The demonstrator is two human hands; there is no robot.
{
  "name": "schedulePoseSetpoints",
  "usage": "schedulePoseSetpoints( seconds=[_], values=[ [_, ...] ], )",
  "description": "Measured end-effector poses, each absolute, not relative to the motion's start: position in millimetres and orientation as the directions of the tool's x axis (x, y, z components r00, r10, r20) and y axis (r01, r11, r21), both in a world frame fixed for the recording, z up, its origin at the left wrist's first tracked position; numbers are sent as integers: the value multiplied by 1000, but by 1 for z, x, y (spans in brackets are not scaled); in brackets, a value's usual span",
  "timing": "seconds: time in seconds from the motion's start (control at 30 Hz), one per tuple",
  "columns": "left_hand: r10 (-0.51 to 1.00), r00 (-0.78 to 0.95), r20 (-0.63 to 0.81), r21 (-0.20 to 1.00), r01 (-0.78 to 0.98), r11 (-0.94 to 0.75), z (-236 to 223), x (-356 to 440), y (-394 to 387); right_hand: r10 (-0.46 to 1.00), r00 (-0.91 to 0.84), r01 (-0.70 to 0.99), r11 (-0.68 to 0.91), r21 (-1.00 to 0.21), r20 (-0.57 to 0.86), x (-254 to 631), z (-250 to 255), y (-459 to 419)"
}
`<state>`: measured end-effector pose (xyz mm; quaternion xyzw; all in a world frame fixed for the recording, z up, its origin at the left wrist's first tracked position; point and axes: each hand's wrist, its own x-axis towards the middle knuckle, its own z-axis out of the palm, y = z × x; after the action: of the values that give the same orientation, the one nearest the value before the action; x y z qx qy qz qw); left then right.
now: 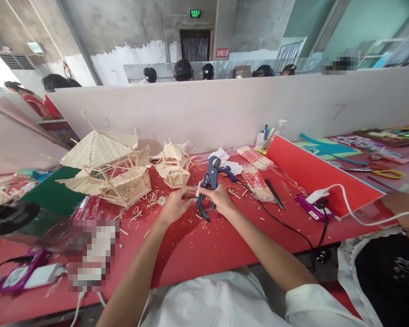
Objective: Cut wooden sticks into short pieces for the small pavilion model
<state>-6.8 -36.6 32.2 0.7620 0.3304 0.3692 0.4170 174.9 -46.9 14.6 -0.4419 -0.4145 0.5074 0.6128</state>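
Note:
My right hand [220, 198] is closed round the handles of a blue cutter [209, 177], held upright over the red table [191, 245]. My left hand [177, 202] pinches a thin wooden stick [198, 189] and holds it at the cutter's jaws. Both hands meet in the middle of the table. A small stick pavilion [173, 164] stands just behind them, and a larger stick house [105, 165] stands to the left.
Stick offcuts litter the table around the hands. Bundles of sticks [257, 175] lie to the right, beside a black cable [286, 225] and a purple glue gun [313, 206]. A red divider [313, 175], a pen cup [264, 138] and a white partition [225, 109] stand behind. Another person's arm [404, 204] rests at right.

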Motion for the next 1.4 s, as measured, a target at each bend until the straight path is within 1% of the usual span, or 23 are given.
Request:
schedulePoseSetpoints(
  seconds=[0.07,0.17,0.27,0.4,0.5,0.6,0.67,0.73,0.83,1.0,1.1,1.23,1.4],
  values=[
    [806,481,345,833,239,-499,32,-5,-38,984,163,-255,112,-960,72,174,16,-47],
    [803,437,404,785,285,-550,29,-5,-38,980,174,-253,137,-958,94,172,17,-48],
    [805,408,430,757,323,-568,25,-7,-37,978,166,-226,166,-960,130,171,18,-49],
    [803,395,446,747,329,-578,25,-8,-36,974,145,-209,203,-957,175,172,18,-49],
    [813,390,433,757,332,-562,27,-7,-38,970,159,-176,208,-962,181,173,16,-48],
    [836,382,395,793,318,-520,30,-4,-40,964,174,-134,227,-965,203,174,14,-46],
    [852,381,358,840,266,-472,31,-2,-41,960,166,-93,245,-965,227,174,14,-46],
    [867,384,318,896,176,-407,30,0,-40,956,139,-33,266,-964,259,174,15,-48],
    [880,389,275,935,105,-338,26,2,-38,945,95,56,308,-950,312,172,17,-52],
    [903,353,245,921,205,-330,24,1,-36,933,73,145,340,-929,352,170,16,-56],
    [908,349,233,915,238,-326,24,-1,-35,934,69,157,337,-928,351,170,15,-56],
    [903,360,235,913,238,-333,22,-3,-32,934,86,157,332,-930,348,169,14,-56],
    [894,363,264,906,225,-359,18,-3,-31,926,85,212,343,-915,367,170,16,-57]
  ],
)
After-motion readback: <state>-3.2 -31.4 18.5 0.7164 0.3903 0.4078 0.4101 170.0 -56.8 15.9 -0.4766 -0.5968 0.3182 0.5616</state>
